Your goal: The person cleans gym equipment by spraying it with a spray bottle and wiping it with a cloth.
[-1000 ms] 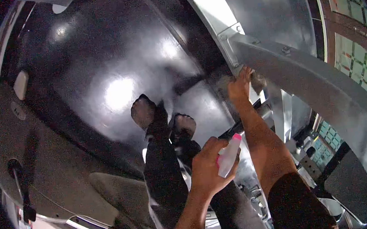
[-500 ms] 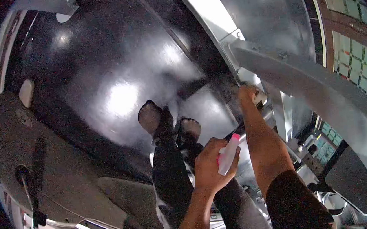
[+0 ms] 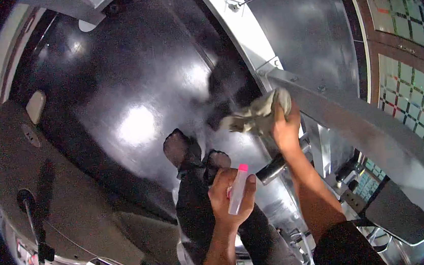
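Note:
My left hand point(image 3: 221, 200) is wrapped round a spray bottle; its pale head point(image 3: 237, 196) with a pink nozzle tip points forward, and most of the bottle below is hidden by the hand. In my right hand point(image 3: 287, 128) is a crumpled, light greyish cloth point(image 3: 258, 112), gripped at one end with the rest hanging out to the left. The cloth is beside a silver metal beam point(image 3: 330, 93) and overlaps the shiny dark floor in this view. Below the right hand lies a dark, shiny cylinder point(image 3: 272, 170), close to the forearm.
My feet point(image 3: 177, 148) stand on the glossy dark floor point(image 3: 100, 87). A white metal rail point(image 3: 234, 20) runs down to the beam. On the left is a large curved grey-brown panel point(image 3: 73, 171) with a cable. A dark pad point(image 3: 401, 211) sits at the lower right, near patterned glass panels point(image 3: 407, 88).
My right hand has drawn back from beside the beam, and the cloth is now in plain view. My left hand with the spray bottle has shifted left and turned more upright in view.

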Action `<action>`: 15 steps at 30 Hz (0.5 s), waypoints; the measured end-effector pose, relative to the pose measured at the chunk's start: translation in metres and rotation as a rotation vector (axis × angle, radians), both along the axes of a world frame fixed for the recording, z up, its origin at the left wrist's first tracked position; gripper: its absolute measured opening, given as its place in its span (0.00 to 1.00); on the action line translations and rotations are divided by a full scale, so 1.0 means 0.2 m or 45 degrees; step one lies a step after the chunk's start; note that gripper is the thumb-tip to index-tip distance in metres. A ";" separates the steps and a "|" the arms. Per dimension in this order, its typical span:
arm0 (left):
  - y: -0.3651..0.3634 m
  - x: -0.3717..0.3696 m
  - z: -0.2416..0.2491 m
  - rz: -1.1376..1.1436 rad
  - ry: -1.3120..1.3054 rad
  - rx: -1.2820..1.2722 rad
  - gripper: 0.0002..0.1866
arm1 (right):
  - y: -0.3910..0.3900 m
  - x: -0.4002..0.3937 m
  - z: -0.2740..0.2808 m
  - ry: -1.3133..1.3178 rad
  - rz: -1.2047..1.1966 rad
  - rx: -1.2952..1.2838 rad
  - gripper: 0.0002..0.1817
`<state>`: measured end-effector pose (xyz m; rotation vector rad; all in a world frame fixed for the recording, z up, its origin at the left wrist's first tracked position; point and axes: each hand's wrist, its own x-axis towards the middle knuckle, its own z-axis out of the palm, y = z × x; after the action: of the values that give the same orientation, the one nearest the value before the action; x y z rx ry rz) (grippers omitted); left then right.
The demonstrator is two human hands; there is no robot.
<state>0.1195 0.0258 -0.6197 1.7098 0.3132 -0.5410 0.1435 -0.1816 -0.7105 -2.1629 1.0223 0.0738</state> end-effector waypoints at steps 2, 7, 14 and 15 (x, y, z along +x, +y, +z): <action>0.01 -0.01 -0.01 0.026 0.075 -0.057 0.10 | 0.07 0.23 0.01 -0.348 -0.009 0.081 0.20; 0.01 -0.03 -0.05 0.114 -0.005 -0.042 0.11 | 0.03 0.82 -0.08 -0.485 0.222 -0.398 0.24; 0.01 -0.05 -0.08 0.166 0.105 -0.177 0.11 | -0.30 0.76 -0.69 0.269 0.744 -0.647 0.22; 0.00 -0.01 -0.06 0.151 0.049 -0.118 0.11 | -0.33 0.69 -0.71 0.369 0.642 -0.501 0.21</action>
<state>0.1178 0.0263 -0.6311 1.5821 0.4082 -0.4942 0.2816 -0.2473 -0.8518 -2.7928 0.6521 0.4678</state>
